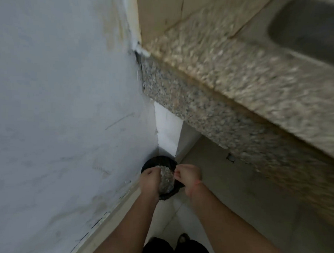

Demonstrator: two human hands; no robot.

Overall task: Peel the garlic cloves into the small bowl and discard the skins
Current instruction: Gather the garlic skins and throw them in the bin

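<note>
Skins point(164, 169), pale and flaky, lie on a blurred grey thing point(167, 183) above the black bin point(159, 161), which stands on the floor in the corner between wall point(59, 83) and counter point(221, 86). The left hand point(149, 180) grips this grey thing from the side. The right hand point(188, 176) is curled at its other edge, but the blur hides whether it pinches anything.

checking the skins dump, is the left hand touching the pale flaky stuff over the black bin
Touching. The head view shows the left hand against the pale flaky mass over the black bin, no gap; blur hides the grip.
</note>
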